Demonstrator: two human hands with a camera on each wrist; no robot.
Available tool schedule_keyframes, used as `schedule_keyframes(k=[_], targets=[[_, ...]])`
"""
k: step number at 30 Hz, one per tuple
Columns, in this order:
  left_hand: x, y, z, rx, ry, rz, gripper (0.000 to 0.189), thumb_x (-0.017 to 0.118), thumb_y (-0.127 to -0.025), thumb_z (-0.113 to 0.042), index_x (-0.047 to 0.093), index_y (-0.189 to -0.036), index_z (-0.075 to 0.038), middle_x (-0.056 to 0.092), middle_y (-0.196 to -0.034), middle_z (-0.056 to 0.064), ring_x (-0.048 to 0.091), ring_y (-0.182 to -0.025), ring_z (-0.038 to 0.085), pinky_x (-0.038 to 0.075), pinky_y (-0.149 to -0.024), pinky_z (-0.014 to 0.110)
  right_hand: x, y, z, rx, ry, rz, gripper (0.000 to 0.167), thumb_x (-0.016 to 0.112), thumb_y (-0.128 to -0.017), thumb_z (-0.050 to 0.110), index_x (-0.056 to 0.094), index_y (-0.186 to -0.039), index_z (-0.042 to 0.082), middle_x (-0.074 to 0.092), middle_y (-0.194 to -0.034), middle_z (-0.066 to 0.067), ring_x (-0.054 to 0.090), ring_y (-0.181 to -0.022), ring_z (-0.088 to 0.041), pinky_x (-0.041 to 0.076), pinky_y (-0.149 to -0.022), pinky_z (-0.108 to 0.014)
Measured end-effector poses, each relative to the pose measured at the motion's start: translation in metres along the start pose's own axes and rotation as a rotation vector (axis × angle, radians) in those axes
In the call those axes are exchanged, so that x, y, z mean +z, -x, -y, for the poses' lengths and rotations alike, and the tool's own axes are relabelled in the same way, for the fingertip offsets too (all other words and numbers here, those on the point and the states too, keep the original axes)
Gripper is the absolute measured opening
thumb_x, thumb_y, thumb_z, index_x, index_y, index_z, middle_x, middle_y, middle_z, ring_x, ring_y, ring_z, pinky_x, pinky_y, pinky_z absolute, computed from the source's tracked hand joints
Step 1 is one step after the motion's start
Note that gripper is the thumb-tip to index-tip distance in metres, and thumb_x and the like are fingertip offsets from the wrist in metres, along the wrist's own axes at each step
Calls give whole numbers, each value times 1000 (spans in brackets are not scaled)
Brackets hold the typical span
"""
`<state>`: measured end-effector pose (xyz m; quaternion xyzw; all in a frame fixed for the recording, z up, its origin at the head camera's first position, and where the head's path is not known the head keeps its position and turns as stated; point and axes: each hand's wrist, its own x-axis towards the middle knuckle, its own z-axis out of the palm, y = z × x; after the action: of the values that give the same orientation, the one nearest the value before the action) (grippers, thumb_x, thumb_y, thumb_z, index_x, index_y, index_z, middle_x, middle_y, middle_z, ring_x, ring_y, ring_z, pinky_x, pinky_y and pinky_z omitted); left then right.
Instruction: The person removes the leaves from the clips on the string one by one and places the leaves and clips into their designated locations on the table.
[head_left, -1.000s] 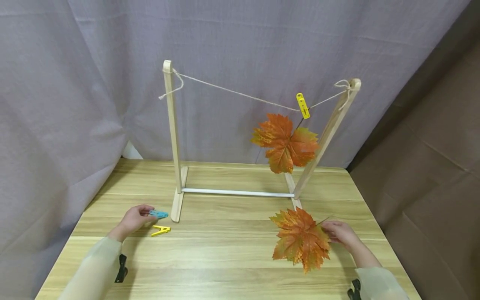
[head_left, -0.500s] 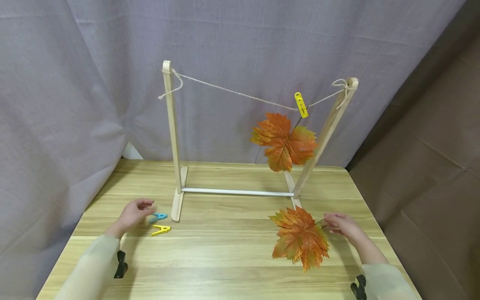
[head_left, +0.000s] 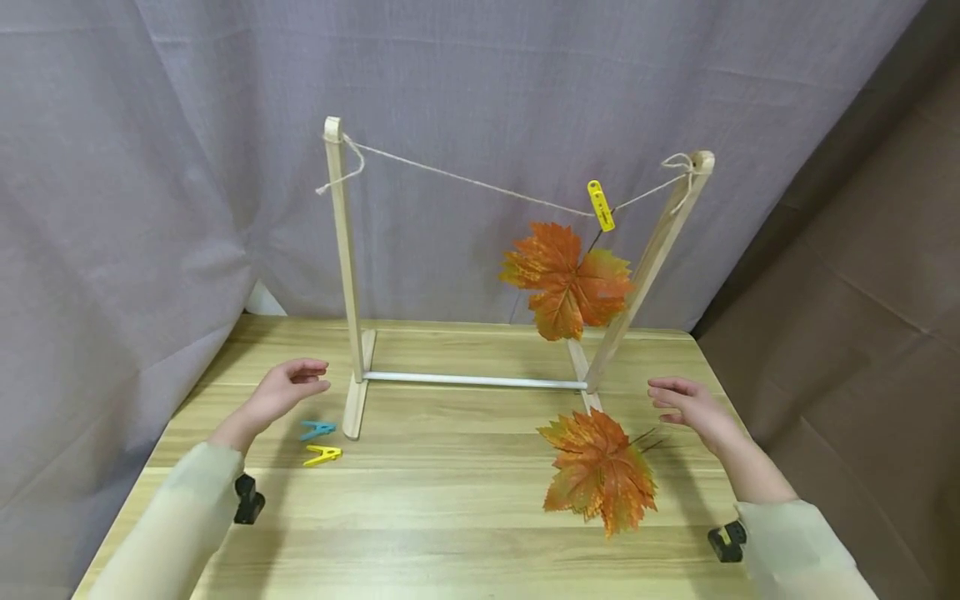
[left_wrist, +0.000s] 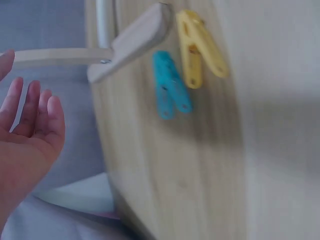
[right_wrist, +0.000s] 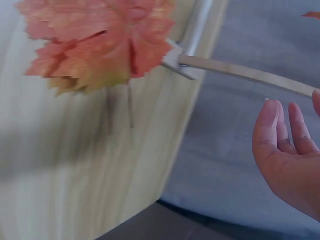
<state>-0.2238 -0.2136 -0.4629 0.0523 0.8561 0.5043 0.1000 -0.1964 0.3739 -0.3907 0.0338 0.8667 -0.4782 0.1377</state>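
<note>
My left hand (head_left: 281, 393) is raised over the table with loosely bent fingers and holds nothing. Below it lie a blue clothespin (head_left: 318, 429) and a yellow clothespin (head_left: 323, 455), side by side; both also show in the left wrist view, the blue clothespin (left_wrist: 169, 85) nearer the hand. On the right, my right hand (head_left: 693, 408) hovers above the stems of the orange artificial maple leaves (head_left: 600, 475), which lie stacked on the table. Its fingers are apart from them and hold nothing. Another maple leaf (head_left: 566, 283) hangs from the string by a yellow clothespin (head_left: 601, 206).
A wooden frame stands at the back, with a left post (head_left: 345, 250), a right post (head_left: 652, 262) and a white crossbar (head_left: 474, 381) low between them. String (head_left: 468, 179) sags between the post tops. Grey curtain (head_left: 450, 75) hangs behind the table (head_left: 435, 517).
My left hand has let go of the blue clothespin, which now lies on the table. My right hand has left the leaf stems. Both hands have risen and moved forward.
</note>
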Motion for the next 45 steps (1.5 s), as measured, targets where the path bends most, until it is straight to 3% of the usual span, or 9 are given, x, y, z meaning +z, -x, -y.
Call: schedule_keyframes(k=[4, 9, 15, 19, 26, 29, 37, 45], targets=[[1, -3, -14, 19, 13, 31, 49, 59, -92, -23, 47, -130, 6, 51, -131, 26, 51, -116, 35, 46, -95, 39, -2, 0, 15, -28, 33, 8, 58, 47, -98, 29, 34, -136, -12, 47, -129, -23, 53, -88, 9, 53, -80, -24], [1, -9, -34, 52, 39, 73, 50, 60, -91, -21, 47, -130, 6, 51, -131, 25, 51, -116, 34, 46, -96, 38, -4, 0, 34, -63, 54, 17, 61, 46, -98, 31, 29, -139, -11, 38, -136, -31, 51, -89, 13, 53, -81, -24], [2, -15, -62, 109, 45, 113, 47, 60, -91, -17, 48, -130, 6, 50, -131, 25, 50, -117, 34, 44, -98, 40, -5, -1, 54, -86, 71, 17, 63, 49, -97, 33, 30, -141, -8, 51, -120, -10, 52, -89, 12, 53, -80, -23], [1, -20, -81, 135, 42, 130, 45, 61, -90, -17, 50, -129, 2, 53, -130, 21, 51, -115, 31, 45, -95, 34, -5, -2, 66, -101, 87, 13, 62, 50, -96, 33, 31, -141, -7, 49, -124, -16, 52, -87, 13, 53, -79, -22], [-4, -25, -114, 189, 22, 189, 45, 62, -89, -16, 49, -129, 1, 52, -131, 19, 50, -118, 31, 44, -98, 38, -6, -6, 86, -130, 102, -3, 61, 52, -95, 33, 34, -139, -5, 52, -110, 5, 53, -87, 13, 53, -78, -20], [-2, -27, -127, 197, 17, 209, 46, 62, -89, -16, 48, -130, -1, 52, -132, 18, 49, -119, 31, 43, -100, 41, -6, -7, 94, -136, 104, -2, 60, 52, -96, 32, 33, -140, -4, 52, -111, 3, 54, -87, 13, 53, -79, -19], [4, -37, -163, 245, 28, 240, 45, 64, -87, -12, 50, -128, -1, 53, -131, 17, 50, -119, 31, 42, -100, 42, -6, -12, 120, -157, 104, -8, 63, 53, -95, 33, 30, -143, -1, 41, -134, -22, 53, -90, 12, 51, -76, -13], [7, -45, -201, 313, 29, 262, 45, 66, -86, -12, 51, -128, -3, 54, -131, 13, 51, -118, 27, 43, -100, 41, -5, -17, 142, -166, 122, -39, 64, 54, -94, 31, 28, -143, -1, 45, -126, -12, 52, -90, 9, 49, -75, -10]])
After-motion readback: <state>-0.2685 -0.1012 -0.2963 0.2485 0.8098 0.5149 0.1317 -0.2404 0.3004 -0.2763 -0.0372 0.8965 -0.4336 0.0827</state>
